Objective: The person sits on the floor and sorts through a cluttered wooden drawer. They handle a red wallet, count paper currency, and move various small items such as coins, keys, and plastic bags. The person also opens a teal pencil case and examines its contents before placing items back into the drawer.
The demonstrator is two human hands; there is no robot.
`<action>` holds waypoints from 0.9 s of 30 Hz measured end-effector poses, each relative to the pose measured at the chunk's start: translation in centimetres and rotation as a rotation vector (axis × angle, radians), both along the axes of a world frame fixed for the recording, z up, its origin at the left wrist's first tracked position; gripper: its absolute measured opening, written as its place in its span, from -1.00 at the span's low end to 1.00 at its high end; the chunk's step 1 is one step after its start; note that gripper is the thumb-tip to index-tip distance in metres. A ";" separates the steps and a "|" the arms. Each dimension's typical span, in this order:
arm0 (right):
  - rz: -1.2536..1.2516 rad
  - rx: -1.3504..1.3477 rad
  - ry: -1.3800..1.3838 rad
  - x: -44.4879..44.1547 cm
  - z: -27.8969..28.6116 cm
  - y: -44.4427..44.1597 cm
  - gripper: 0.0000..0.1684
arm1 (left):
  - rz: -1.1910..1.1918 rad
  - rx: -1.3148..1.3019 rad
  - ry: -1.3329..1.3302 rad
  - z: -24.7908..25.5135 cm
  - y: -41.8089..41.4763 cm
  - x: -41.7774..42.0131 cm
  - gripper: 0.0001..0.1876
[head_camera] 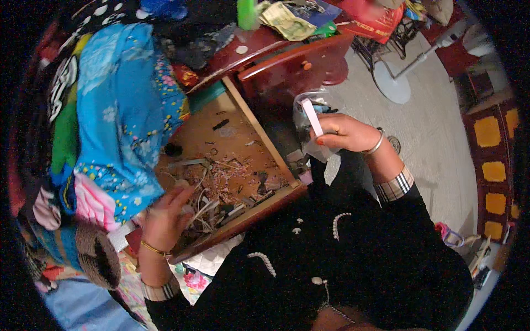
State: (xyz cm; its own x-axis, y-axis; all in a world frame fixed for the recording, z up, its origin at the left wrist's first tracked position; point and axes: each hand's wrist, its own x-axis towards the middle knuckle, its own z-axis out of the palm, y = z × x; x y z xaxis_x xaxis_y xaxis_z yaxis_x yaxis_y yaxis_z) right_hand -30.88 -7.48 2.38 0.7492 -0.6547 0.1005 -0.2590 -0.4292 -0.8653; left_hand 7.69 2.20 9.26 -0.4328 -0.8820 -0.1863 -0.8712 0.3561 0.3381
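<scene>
My right hand (pixel 343 130) pinches a pale pink, flat strip-like object (pixel 311 116) between thumb and fingers. Directly behind it is a clear plastic bag (pixel 304 145) with small items inside; whether the hand also grips the bag is hidden. Over the near left part of a pulled-out wooden drawer (pixel 198 124), my left hand (pixel 169 213) is blurred, its fingers look apart, and nothing shows in them. Thin white cords (pixel 203 198), hair ties, a dark clip (pixel 220 124) and pinkish crumbs (pixel 232 173) lie scattered across the drawer bottom.
Folded blue floral cloth (pixel 120 116) overlaps the drawer's left side. Behind it, a dark red cabinet top (pixel 265 39) carries banknotes (pixel 287 20) and a green cylindrical object (pixel 246 14). On the grey floor to the right stands a round white base (pixel 392 82) with a pole.
</scene>
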 end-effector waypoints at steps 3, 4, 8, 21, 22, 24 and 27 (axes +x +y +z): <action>-0.005 -0.034 0.039 0.5 2.1 0.7 -0.76 | -0.162 -0.125 0.249 3.5 -2.3 -2.8 -0.69; -0.011 -0.056 0.008 0.9 2.6 0.9 -0.76 | -0.202 -0.151 0.333 4.2 -2.8 -3.9 -0.75; 0.054 -0.156 0.072 1.7 3.3 1.2 -0.76 | -0.109 -0.192 0.733 2.5 -5.8 -10.2 -0.81; -0.306 0.258 -0.098 3.2 2.8 3.9 -0.75 | 0.263 0.762 1.592 -4.4 -7.8 -10.2 -0.86; -0.349 0.196 -0.174 3.5 2.2 3.9 -0.76 | 0.284 0.818 1.665 -4.4 -7.1 -10.5 -0.85; -0.389 0.343 -0.193 3.4 1.6 3.9 -0.77 | 0.183 0.911 1.830 -5.1 -6.8 -10.6 -0.78; -0.452 0.533 -0.431 3.6 -0.8 3.7 -0.77 | 0.050 1.107 2.079 -6.4 -6.0 -11.6 -0.75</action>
